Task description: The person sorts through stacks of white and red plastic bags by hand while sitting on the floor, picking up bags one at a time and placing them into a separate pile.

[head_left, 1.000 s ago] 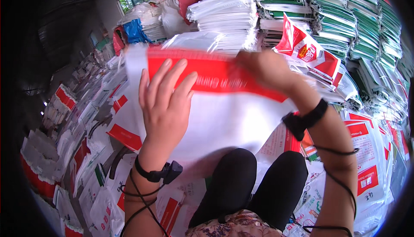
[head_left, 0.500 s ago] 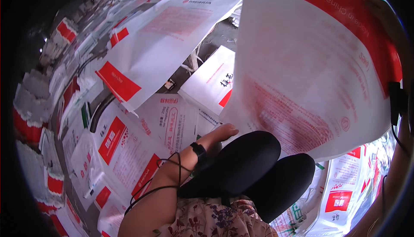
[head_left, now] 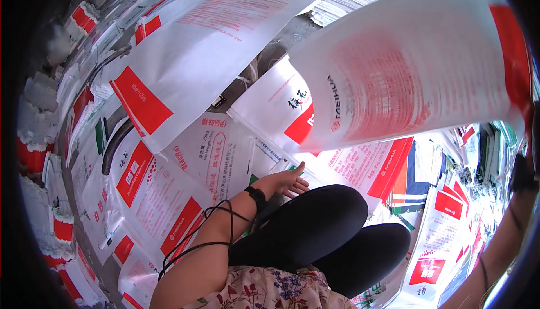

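Our left hand [head_left: 286, 180] open on floor sacks [head_left: 216, 157]; right hand off-edge, grip unclear; lifted sack [head_left: 405, 67] fills right side.

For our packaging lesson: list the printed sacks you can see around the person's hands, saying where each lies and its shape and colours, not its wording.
Lifted sack: upper right, raised in the air, flat, white with red print.
Long sack: upper left, lying flat, white with a red corner block.
Floor sack: beside the left hand, white with red panels.
Lower sack: lower right, white with red blocks.
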The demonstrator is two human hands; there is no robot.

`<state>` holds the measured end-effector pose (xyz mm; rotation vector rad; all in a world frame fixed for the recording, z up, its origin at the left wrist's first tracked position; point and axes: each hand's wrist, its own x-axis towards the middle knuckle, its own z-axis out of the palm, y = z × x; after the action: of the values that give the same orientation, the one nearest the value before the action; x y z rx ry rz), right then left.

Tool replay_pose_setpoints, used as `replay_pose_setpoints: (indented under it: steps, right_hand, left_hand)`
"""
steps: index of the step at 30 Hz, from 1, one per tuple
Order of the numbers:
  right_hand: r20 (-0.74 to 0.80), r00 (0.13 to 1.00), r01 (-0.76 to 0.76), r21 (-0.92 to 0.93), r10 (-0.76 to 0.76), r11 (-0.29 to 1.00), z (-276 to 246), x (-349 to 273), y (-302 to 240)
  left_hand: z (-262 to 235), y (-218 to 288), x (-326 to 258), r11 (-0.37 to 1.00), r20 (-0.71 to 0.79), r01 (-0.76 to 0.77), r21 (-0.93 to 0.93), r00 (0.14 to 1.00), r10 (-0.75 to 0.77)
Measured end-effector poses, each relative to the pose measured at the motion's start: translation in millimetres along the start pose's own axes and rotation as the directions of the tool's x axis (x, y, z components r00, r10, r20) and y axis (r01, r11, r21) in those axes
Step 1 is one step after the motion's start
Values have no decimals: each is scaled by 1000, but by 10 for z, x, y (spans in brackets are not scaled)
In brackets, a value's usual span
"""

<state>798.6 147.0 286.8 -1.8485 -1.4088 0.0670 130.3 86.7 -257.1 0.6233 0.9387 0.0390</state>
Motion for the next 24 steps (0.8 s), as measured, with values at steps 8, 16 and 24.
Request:
replay_pose_setpoints:
  steps: [8, 16, 24]
  right_hand:
    - [415, 844, -534, 600, 338, 596, 1415, -2088, 2405]
    - [203, 826, -550, 496, 526, 672, 3332, -3489, 2212]
    - [91, 922, -386, 117, 377, 915, 3917, -3614, 2076]
  left_hand:
    - [-152, 368, 337, 598, -113, -508, -620, 812, 573]
    - [-1041, 363, 1011, 457, -281, -762, 458, 363, 888]
    - [-1255, 285, 764, 18, -655, -810, -586, 487, 577]
